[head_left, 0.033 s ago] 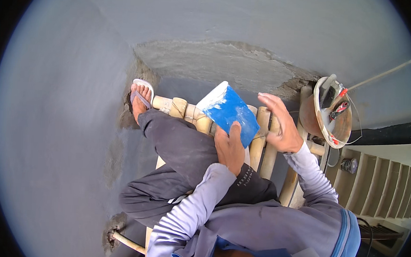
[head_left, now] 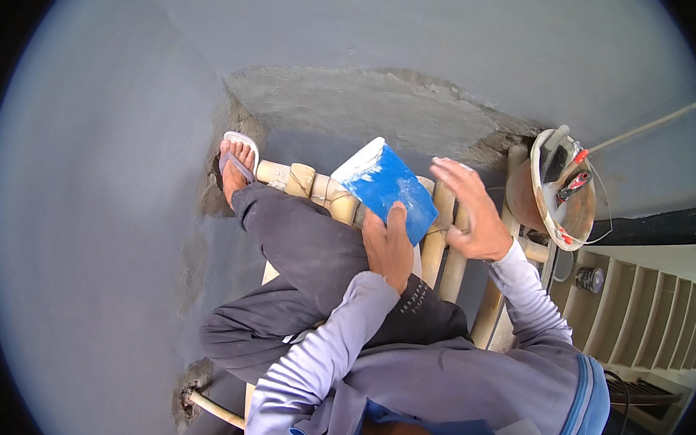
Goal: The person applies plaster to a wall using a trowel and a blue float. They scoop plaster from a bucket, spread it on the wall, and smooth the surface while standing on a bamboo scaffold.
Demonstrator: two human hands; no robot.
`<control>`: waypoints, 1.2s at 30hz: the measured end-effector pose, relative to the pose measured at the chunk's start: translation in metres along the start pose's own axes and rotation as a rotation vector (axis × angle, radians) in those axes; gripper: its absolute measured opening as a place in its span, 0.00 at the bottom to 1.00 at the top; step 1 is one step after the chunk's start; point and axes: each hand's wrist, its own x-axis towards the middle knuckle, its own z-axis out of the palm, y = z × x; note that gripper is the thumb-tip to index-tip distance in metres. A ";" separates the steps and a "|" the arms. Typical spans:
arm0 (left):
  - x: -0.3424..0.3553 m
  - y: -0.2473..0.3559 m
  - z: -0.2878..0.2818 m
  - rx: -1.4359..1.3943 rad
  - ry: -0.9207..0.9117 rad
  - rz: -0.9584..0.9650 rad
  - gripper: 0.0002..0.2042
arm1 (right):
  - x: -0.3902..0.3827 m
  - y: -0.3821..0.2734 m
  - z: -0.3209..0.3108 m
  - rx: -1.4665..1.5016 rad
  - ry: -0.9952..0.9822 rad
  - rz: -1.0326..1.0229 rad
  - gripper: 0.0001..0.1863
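Observation:
My left hand (head_left: 387, 252) grips a flat blue square plate (head_left: 389, 192) by its lower part, thumb across its face; white material coats the plate's upper left edge. Just right of it my right hand (head_left: 479, 217) is raised with fingers apart and nothing visible between them. Farther right, a bucket (head_left: 541, 161) holds red-handled tools (head_left: 573, 187). Under me is a platform of lashed bamboo poles (head_left: 298, 179), where my left foot (head_left: 235, 171), in a flip-flop, rests at the far end beside the wall.
Grey plastered walls (head_left: 102, 202) rise in front and at left, with rough patches (head_left: 355, 98) and a bamboo pole (head_left: 217, 409) set into a hole. A staircase (head_left: 645, 315) lies at right below, with a paint can (head_left: 590, 278) and a dark cable (head_left: 625, 406).
My right hand's fingertips have moved slightly left, and the blue plate in my left hand has shifted very slightly left. The bucket and platform stay put.

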 end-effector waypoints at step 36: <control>-0.010 0.035 -0.105 -0.006 -1.207 -0.409 0.32 | 0.089 0.179 0.127 0.762 0.802 0.669 0.08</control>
